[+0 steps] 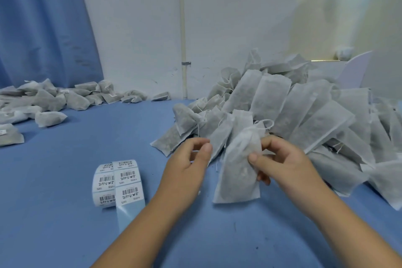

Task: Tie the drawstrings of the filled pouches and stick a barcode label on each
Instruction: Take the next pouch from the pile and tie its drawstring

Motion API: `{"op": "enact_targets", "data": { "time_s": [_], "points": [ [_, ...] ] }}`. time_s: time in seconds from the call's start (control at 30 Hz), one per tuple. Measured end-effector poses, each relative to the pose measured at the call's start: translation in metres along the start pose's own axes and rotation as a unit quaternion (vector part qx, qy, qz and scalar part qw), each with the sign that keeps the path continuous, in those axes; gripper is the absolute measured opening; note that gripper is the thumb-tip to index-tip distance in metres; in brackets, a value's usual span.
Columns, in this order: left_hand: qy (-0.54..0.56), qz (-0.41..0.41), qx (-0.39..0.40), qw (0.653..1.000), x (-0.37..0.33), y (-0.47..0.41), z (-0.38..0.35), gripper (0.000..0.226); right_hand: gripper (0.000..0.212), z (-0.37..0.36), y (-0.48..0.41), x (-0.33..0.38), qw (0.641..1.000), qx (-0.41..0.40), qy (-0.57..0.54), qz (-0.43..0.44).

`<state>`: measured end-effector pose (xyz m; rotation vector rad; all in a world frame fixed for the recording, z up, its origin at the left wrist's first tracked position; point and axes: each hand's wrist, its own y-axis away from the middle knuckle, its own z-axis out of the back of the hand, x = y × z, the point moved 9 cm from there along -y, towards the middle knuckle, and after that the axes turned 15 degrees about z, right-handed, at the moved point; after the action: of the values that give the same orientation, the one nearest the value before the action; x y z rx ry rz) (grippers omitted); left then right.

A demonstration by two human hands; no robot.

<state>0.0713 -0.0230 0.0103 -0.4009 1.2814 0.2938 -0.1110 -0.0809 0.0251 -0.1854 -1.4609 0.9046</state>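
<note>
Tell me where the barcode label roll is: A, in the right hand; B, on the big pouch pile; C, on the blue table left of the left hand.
C: the label roll lies on the blue table beside the left hand, while the right hand holds a pouch.

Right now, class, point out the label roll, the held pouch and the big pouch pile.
label roll [127,177]: head view, on a printed barcode label.
held pouch [237,172]: head view, on its filled body.
pouch pile [304,111]: head view, on a pouch mid-pile.
</note>
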Motion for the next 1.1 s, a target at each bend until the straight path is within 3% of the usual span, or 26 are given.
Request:
{"op": "enact_targets", "data": {
  "time_s": [0.1,0.2,0.37,0.47,0.57,0.7,0.83,0.93,1.1],
  "points": [
    [0.051,-0.034,0.127,0.990,-0.015,0.018,-0.026,0.033,0.011,-0.017,0.004,-0.006,0.999,0.041,0.010,-0.012],
    [0.058,-0.065,0.182,0.979,-0.024,0.032,-0.042,0.019,0.022,-0.030,0.006,-0.005,0.998,0.057,0.006,-0.009],
    [0.016,-0.085,0.073,0.994,-0.023,0.027,-0.026,0.017,0.016,-0.031,0.009,-0.001,0.997,0.072,0.006,-0.009],
    [-0.018,-0.098,0.018,0.995,-0.026,0.026,-0.018,0.018,0.017,-0.019,0.007,0.009,0.999,0.031,-0.036,-0.007],
    [-0.069,-0.138,-0.004,0.988,-0.031,0.031,-0.017,0.027,0.033,-0.014,0.007,0.024,0.999,0.007,-0.054,0.004],
    [-0.134,-0.181,-0.027,0.974,-0.035,0.035,-0.017,0.029,0.011,-0.012,0.008,0.029,1.000,-0.009,0.024,0.006],
    [-0.141,-0.185,-0.038,0.972,-0.034,0.033,-0.014,0.024,0.013,-0.006,0.009,0.022,0.999,-0.007,0.032,-0.040],
    [-0.159,-0.195,-0.051,0.966,-0.036,0.033,-0.012,0.027,0.012,-0.012,0.013,0.013,0.991,0.017,-0.078,-0.110],
    [-0.171,-0.203,-0.020,0.964,-0.039,0.033,-0.015,0.020,0.008,-0.021,0.016,0.009,0.941,-0.012,-0.292,-0.171]
  ]
}}
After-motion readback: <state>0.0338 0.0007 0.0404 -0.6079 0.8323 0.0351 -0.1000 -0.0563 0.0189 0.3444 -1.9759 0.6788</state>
